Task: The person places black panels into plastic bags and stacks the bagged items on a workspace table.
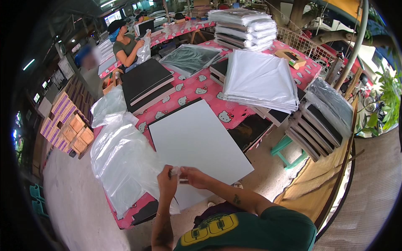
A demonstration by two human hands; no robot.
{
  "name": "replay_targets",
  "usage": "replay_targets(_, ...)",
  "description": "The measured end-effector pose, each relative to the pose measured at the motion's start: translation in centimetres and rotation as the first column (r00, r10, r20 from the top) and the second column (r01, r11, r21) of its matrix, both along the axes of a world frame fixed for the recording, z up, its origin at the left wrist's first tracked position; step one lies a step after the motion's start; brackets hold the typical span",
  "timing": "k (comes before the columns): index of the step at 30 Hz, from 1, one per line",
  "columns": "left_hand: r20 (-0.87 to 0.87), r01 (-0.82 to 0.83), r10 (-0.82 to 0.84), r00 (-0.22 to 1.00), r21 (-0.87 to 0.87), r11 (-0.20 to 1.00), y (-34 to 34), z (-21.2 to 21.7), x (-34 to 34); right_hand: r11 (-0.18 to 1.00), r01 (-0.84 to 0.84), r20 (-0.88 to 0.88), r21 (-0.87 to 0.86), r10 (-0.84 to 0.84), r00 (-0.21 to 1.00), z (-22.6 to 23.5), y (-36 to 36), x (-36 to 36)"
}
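Left hand (166,180), right hand (194,177) pinching plastic (176,170) between them; board (197,136) ahead, slanting away leftward; plastic heap (119,152) nearer left hand.

The clearest lettering stands on the front of the person's dark green short-sleeved fabric T-shirt (272,228): large, rounded block characters in yellow (209,230), set side by side. On the forearm behind the bare right hand (194,178) is a small dark tattoo (237,199), too small to tell whether it forms letters. The stacked brown cardboard boxes with purple bands (63,106), at the left, are too far off for any wording to be read. The pink patterned cover of the bench (213,90) repeats white cartoon cat faces (225,116), printed as pictures. No other writing can be made out.
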State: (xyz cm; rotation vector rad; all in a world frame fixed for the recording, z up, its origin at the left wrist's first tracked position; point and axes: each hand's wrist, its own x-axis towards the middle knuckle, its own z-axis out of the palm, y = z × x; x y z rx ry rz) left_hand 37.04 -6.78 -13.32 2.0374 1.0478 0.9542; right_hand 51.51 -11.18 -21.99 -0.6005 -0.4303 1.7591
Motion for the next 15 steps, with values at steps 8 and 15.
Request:
replay_targets(8, 0.053, -0.005, 0.002, 0.999, 0.052, 0.999, 0.8, 1.2, -1.8, 0.997, 0.063, -0.033, -0.043, -0.065, 0.997, 5.3, -3.1, 2.1)
replay_targets(15, 0.189, 0.13, -0.119, 0.975, -0.048, 0.99, -3.9, 0.7, 3.2, 0.966, 0.256, 0.254, 0.028, -0.255, 0.933, 4.0, -5.8, 3.3)
